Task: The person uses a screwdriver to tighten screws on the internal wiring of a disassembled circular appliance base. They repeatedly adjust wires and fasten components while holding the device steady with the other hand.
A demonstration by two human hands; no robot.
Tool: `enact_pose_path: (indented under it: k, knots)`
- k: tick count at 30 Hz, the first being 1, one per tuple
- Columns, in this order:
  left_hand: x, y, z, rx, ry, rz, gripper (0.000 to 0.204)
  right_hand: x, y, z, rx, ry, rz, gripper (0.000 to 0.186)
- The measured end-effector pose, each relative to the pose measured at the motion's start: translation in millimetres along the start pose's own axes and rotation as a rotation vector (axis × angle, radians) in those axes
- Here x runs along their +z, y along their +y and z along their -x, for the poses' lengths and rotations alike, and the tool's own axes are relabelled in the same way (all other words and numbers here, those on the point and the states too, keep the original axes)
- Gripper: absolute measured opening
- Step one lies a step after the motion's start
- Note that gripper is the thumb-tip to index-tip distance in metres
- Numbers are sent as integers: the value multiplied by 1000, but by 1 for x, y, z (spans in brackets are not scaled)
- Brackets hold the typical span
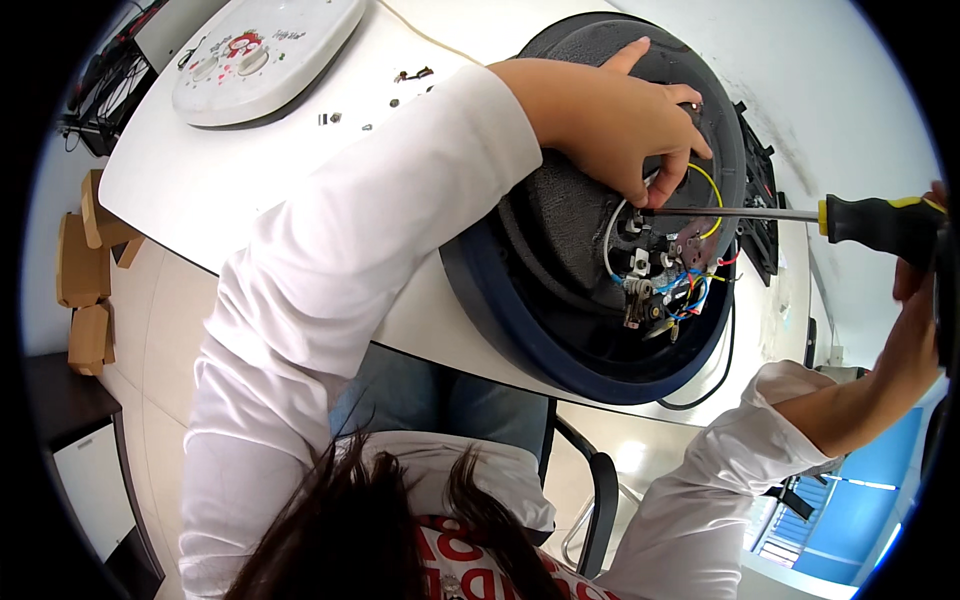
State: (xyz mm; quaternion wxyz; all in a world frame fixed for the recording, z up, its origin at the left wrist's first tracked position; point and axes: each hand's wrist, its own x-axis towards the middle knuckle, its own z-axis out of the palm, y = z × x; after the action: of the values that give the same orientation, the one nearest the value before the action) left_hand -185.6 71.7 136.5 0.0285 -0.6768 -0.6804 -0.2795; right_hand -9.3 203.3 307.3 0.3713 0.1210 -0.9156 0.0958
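A round appliance housing (pixel 585 375) with a dark blue rim lies tilted on the table, its inside exposed. Inside it sit coloured wires (pixel 718 190) and a cluster of metal terminals (pixel 640 285). My left hand (pixel 625 125) rests over its black inner wall, thumb and forefinger pinched together at a spot beside the wiring; what they pinch is too small to make out. My right hand (pixel 905 300), at the right edge and partly cut off, grips the black and yellow handle of a screwdriver (pixel 770 214). Its shaft runs level leftward, the tip at my left fingertips.
A white panel (pixel 270 60) with a red printed figure lies at the table's far left. Small metal parts (pixel 330 119) are scattered between it and my left sleeve. A black cable (pixel 725 370) loops past the housing. Cardboard boxes (pixel 88 270) stand on the floor at left.
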Motion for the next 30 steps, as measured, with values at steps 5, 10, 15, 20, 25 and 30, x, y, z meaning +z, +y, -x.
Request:
enact_pose_path:
  k: [5,10,15,20,25,30]
  knots:
    - [-7,4,3,-32,-42,-31,5,-21,5,-6,-58,-232,-128,35]
    - [-14,13,7,2,-48,-18,4,-35,23,-21,-277,-530,-355,33]
    - [-20,17,9,-32,-79,-35,5,-20,-40,-10,14,-416,431,37]
    - [-18,17,8,-48,-82,-23,4,-37,-42,-33,70,-700,581,27]
    - [-18,18,7,-42,-85,-12,4,-43,-13,-16,-222,-621,151,28]
    - [-20,19,7,-56,-88,21,4,-43,-12,1,160,-533,574,50]
